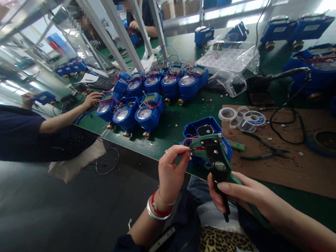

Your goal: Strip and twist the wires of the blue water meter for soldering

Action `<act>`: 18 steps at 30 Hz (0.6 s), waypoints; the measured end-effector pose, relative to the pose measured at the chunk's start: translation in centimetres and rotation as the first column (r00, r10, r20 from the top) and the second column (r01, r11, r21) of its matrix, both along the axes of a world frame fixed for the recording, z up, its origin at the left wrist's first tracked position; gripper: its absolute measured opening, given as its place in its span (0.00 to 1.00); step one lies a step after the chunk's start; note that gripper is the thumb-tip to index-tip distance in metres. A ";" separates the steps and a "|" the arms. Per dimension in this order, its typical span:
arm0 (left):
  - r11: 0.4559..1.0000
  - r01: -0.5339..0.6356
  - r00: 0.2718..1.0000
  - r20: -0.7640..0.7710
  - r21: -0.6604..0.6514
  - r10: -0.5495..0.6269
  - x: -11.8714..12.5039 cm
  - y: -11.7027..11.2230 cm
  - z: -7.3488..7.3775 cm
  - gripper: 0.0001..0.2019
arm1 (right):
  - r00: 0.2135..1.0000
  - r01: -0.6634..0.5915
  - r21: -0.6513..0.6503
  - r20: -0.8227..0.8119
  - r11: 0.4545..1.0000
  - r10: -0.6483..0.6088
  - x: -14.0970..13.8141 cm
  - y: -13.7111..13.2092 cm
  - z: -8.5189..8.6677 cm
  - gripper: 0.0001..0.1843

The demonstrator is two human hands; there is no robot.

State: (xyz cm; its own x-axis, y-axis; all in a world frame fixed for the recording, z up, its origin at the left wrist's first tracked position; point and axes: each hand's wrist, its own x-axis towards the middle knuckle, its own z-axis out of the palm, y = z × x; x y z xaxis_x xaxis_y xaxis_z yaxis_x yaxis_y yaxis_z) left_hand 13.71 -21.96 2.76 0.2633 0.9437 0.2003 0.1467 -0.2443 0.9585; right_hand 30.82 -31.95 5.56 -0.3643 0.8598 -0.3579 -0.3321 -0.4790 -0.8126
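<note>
My right hand (243, 196) is closed round the handles of a green and black wire stripper (215, 159), held upright in front of me. My left hand (172, 169) pinches a thin red wire (194, 149) at the stripper's jaws. The wire runs from an open blue water meter (204, 132) that sits at the near edge of the green bench, right behind the tool. Bracelets ring my left wrist.
Several blue meters (149, 92) stand in rows on the green bench (174, 125). A brown mat (308, 168) holds solder reels (241, 117), pliers (265, 150) and cables. A soldering iron (284, 75) rests to the right. A co-worker's arm (66, 118) reaches in from the left.
</note>
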 end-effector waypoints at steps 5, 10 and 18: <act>1.000 0.002 1.000 -0.017 0.025 -0.001 0.0 0.0 0.2 0.02 | 1.000 0.003 0.001 -0.012 1.000 -0.003 0.0 0.0 0.0 0.20; 0.998 0.008 0.999 -0.033 0.057 -0.006 0.0 0.0 0.4 0.02 | 1.000 0.010 0.001 -0.005 1.000 -0.010 -0.1 0.0 -0.2 0.21; 0.996 0.005 0.999 -0.046 0.084 -0.001 0.1 0.1 0.1 0.02 | 1.000 0.025 0.000 -0.012 1.000 -0.025 -0.1 -0.1 -0.4 0.19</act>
State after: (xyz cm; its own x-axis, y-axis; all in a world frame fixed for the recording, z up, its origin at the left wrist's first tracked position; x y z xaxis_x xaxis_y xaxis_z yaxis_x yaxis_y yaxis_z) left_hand 13.78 -21.90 2.83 0.2766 0.9234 0.2662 0.1895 -0.3240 0.9269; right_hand 30.77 -32.07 5.20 -0.3470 0.8686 -0.3538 -0.3534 -0.4705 -0.8085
